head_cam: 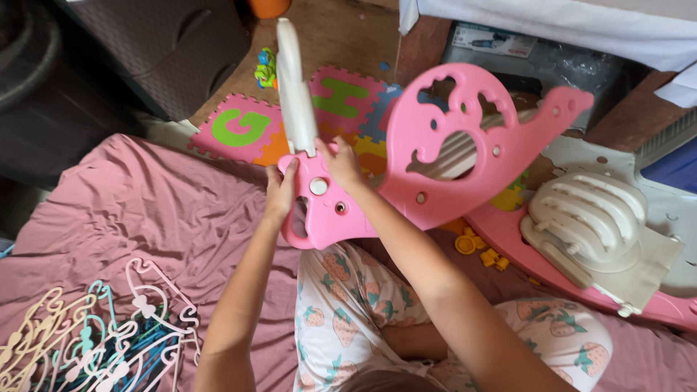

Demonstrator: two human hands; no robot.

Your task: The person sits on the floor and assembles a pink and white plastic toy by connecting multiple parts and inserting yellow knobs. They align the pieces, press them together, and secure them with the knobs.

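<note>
A large pink plastic panel [443,123] with curved cut-outs, shaped like an animal's side, stands upright in front of me. My left hand [279,190] grips its lower left edge. My right hand [340,161] rests on the panel's top edge, fingers touching the base of a white plastic bar [294,87] that sticks up from it. A white round cap [319,186] and a small hole [340,207] sit on the panel between my hands. My legs in strawberry-print trousers [348,305] lie below.
A cream ribbed plastic seat part [592,225] lies on another pink panel [653,305] at right. Small yellow fasteners [475,247] lie beside it. Foam letter mats [247,131] cover the floor. Several pastel hangers [87,341] lie on the pink sheet [145,210]. A dark bin [174,51] stands upper left.
</note>
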